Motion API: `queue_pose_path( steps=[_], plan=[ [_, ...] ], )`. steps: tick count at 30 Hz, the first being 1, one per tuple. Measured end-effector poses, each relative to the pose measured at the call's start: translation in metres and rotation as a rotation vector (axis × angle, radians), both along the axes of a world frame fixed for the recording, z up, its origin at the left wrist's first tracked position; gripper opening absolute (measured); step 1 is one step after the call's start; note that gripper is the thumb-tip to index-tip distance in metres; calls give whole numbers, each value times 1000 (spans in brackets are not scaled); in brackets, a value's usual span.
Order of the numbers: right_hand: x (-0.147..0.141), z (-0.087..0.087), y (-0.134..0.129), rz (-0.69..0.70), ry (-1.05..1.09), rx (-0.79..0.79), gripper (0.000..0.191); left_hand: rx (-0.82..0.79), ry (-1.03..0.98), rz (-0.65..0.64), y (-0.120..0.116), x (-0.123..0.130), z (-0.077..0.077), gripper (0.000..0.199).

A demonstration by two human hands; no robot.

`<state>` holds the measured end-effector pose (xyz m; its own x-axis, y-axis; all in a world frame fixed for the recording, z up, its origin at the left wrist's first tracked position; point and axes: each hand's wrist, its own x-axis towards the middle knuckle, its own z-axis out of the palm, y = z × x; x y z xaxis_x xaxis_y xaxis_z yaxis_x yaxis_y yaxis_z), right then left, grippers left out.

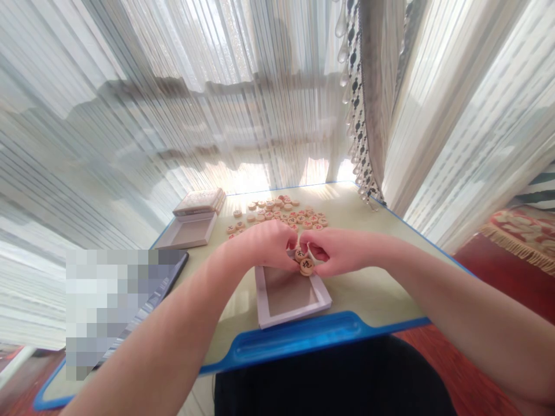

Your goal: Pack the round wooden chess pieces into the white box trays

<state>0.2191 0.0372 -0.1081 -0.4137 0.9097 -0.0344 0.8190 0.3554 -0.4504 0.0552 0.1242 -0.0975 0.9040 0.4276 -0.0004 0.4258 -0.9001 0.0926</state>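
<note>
The left hand (280, 245) and right hand (332, 249) clamp discs (307, 266) between them at the box (286, 318); uneven pressure could spill one.

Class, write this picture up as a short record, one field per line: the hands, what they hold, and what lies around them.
Left hand: the left hand, fingers curled around two pieces
Right hand: the right hand, gripping the same pieces from the other side
Piece marks: dark characters
Below the hands: an open box
Beyond the hands: loose pieces, some marked red
Far left: a second open box
Surface: a blue-edged table
Background: curtains
</note>
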Motion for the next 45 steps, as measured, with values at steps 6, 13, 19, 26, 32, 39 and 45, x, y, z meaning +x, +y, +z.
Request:
queue_pose_path(
  steps=[6,13,19,26,32,39,45],
  plan=[
    [0,-1,0,-10,-5,-31,21,-19,-12,-7,3,0,-2,25],
    [2,0,-1,32,7,-23,18,-6,19,-26,6,-1,-1,30],
    [0,0,0,47,-14,4,18,11,36,-16,6,-1,-2,28],
    [-3,-2,0,42,-34,-18,12,6,18,-6,5,0,-4,28],
    [-2,1,-1,53,-3,-17,12,-62,20,5,9,-4,-1,24],
    [18,-19,29,-234,132,240,19,85,-181,117,33,-2,-9,27],
    [42,-53,62,-294,13,457,36,137,-129,-57,42,1,-25,41]
  ],
)
